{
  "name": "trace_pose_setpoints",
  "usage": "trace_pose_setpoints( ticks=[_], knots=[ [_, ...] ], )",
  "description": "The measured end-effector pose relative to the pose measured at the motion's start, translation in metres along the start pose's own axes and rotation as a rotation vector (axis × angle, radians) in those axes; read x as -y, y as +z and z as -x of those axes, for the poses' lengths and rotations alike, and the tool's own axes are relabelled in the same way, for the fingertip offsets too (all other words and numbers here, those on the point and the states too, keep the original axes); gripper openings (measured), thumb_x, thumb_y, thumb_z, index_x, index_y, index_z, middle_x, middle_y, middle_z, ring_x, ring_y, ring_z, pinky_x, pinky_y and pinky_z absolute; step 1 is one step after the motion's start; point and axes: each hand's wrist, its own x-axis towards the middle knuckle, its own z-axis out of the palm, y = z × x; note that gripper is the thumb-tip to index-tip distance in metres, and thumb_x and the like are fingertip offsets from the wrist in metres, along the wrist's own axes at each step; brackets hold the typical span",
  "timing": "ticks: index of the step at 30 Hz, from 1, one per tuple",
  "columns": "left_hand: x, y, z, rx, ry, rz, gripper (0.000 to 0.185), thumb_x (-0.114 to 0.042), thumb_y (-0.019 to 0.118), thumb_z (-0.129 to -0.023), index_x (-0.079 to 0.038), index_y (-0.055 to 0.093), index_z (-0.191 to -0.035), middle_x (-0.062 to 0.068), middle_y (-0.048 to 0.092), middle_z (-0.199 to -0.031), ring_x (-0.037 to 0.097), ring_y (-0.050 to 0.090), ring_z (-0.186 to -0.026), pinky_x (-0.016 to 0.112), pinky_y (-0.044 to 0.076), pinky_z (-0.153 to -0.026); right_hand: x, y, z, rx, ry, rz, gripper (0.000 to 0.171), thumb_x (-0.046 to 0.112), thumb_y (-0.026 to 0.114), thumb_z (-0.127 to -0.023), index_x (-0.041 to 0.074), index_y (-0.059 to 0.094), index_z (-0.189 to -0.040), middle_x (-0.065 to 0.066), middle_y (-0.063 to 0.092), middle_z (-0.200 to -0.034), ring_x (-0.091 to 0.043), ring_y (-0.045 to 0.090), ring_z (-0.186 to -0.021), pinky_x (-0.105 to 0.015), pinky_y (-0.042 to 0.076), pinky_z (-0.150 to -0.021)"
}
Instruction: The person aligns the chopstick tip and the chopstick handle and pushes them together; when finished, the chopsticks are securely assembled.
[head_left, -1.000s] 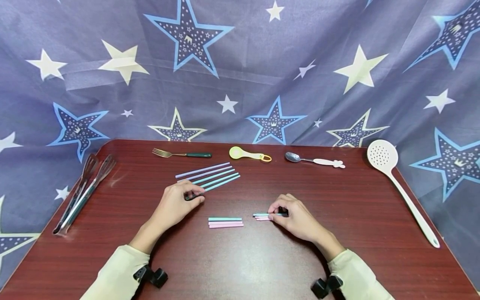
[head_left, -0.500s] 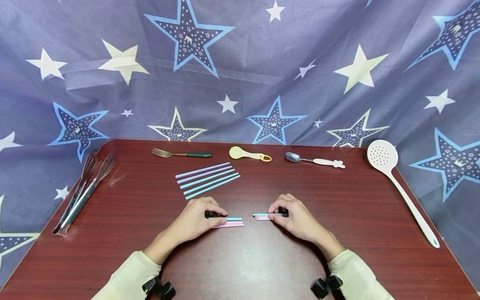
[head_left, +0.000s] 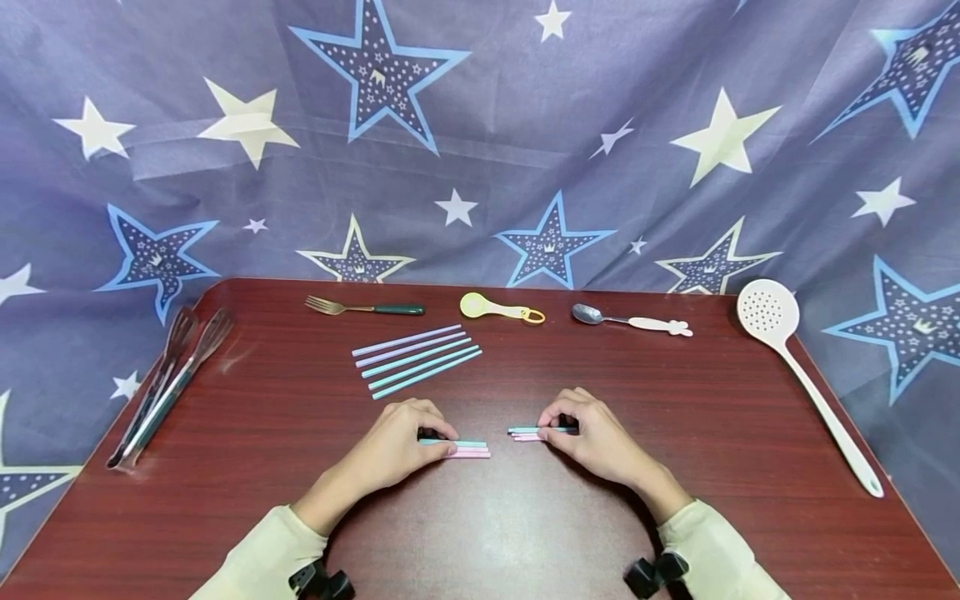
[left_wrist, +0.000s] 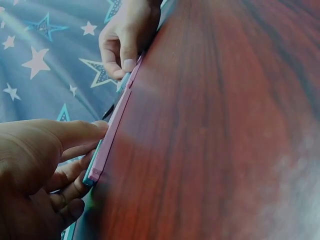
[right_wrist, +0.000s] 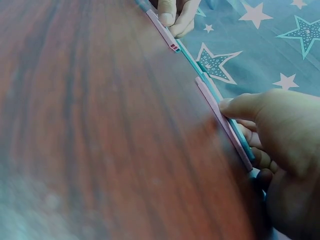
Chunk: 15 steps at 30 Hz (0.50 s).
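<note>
Two small stacks of short pastel straw pieces lie near the table's middle. My left hand [head_left: 441, 434] pinches the left end of the pink and teal stack [head_left: 471, 449], thumb on the near side and fingers behind, as the left wrist view shows [left_wrist: 106, 150]. My right hand [head_left: 552, 427] pinches the right end of the other stack [head_left: 525, 432], seen close in the right wrist view [right_wrist: 226, 126]. A narrow gap separates the two stacks. Several long straws [head_left: 417, 360], lilac and teal, lie side by side behind my left hand.
Along the table's far edge lie a fork [head_left: 364, 307], a yellow-green measuring spoon [head_left: 499, 309] and a white-handled spoon [head_left: 632, 320]. Metal tongs [head_left: 165, 383] lie at the left edge and a white skimmer [head_left: 804, 377] at the right. Star-printed cloth hangs behind.
My left hand has left the long straws, come toward me and taken hold of the left short stack, nudging it slightly right. The right hand has stayed put.
</note>
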Motion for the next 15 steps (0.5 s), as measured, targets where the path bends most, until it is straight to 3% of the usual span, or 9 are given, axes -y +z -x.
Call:
trace_pose_setpoints(
  ticks=[15],
  knots=[
    [-0.0017,0.0006,-0.0001,0.024,-0.078,0.067,0.008,-0.017,0.085,-0.084,-0.023,0.079,-0.086,-0.015,0.066,-0.081,0.001,0.058,-0.076,0.018,0.047,-0.069,-0.0007,0.0005,0.0,-0.007,-0.026,0.001,0.008,0.011,0.082,-0.085,0.013,0.075,-0.089,0.01,0.062,-0.082,-0.01,0.054,-0.082,-0.025,0.045,-0.073]
  ],
)
